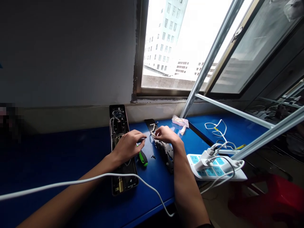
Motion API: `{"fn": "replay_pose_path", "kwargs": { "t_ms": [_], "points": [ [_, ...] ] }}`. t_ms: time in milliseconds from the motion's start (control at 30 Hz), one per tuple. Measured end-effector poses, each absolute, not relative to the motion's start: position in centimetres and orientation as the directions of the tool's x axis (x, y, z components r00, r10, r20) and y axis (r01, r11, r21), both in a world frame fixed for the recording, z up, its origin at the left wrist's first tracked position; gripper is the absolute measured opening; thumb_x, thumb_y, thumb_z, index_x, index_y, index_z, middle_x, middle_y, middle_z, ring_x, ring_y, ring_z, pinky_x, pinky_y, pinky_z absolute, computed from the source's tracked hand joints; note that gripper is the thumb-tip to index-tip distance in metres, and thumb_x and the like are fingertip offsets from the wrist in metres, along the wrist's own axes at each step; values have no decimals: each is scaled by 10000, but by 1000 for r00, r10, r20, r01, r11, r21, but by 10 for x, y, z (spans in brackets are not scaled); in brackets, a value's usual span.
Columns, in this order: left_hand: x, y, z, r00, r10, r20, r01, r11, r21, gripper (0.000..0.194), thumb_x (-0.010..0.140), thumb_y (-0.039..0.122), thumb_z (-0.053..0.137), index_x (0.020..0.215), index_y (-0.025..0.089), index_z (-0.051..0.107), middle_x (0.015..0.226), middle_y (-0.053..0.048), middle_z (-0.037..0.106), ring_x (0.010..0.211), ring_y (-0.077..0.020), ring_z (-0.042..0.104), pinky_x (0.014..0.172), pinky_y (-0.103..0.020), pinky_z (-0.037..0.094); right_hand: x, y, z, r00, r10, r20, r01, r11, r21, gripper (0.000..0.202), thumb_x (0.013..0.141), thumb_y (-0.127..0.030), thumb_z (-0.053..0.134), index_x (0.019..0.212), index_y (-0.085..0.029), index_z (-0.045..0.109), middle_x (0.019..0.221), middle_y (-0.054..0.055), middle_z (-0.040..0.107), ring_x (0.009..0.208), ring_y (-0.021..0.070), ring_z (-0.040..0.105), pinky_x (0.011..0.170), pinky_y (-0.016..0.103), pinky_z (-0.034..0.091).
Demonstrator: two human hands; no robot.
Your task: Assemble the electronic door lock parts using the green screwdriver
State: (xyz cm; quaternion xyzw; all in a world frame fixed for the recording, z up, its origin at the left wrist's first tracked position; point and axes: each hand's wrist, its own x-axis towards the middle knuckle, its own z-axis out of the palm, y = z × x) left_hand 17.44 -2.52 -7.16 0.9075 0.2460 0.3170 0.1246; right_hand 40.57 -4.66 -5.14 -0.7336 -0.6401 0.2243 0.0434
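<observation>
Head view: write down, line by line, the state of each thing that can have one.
Left hand: fingers curled, grip unclear
Right hand: fingers bent at the panel, grip unclear
Case: open, wiring bared
Panel: off the case, beside it
Green handle: lying down, partly hidden
Dark bits: loose
Power strip: plugs in, some sockets free
Wrapper: crumpled
White cable: slack, unknotted where seen

On the table (154,186), we have the electronics housing (120,123) left of centre, the screwdriver (143,159) and screws (153,157) right of it, then the device panel (169,151); the power strip (210,171) sits lower right, the window (175,47) behind, upper right.
</observation>
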Motion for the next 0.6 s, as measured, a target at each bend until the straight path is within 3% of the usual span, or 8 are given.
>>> {"fn": "replay_pose_path", "kwargs": {
  "t_ms": [267,433,600],
  "points": [
    [179,-28,-76,709,503,494,372,-862,343,197,966,165,621,1055,199,793,1087,-76,792,1029,-243,734,927,-374,608,420,-48,-51,220,946,-236,875,-299,-381,359,1018,-396,648,1312,-190,640,1339,103,657,1136,239,679,966,457,595],
    [179,-30,-74,714,508,482,379,-859,344,198,967,168,625,1074,195,790,1112,-74,788,1032,-241,734,921,-374,609,422,-45,-65,291,898,-330,847,-402,-347,346,1018,-384,651,1310,-199,643,1346,107,654,1134,232,679,963,445,597],
    [179,-31,-73,709,500,498,377,-865,331,198,967,175,622,1066,202,791,1098,-70,791,1010,-237,741,881,-357,614,421,-44,-72,266,891,-369,843,-400,-360,355,1016,-385,654,1317,-196,639,1346,107,653,1134,235,680,962,448,597]
  ]
}}
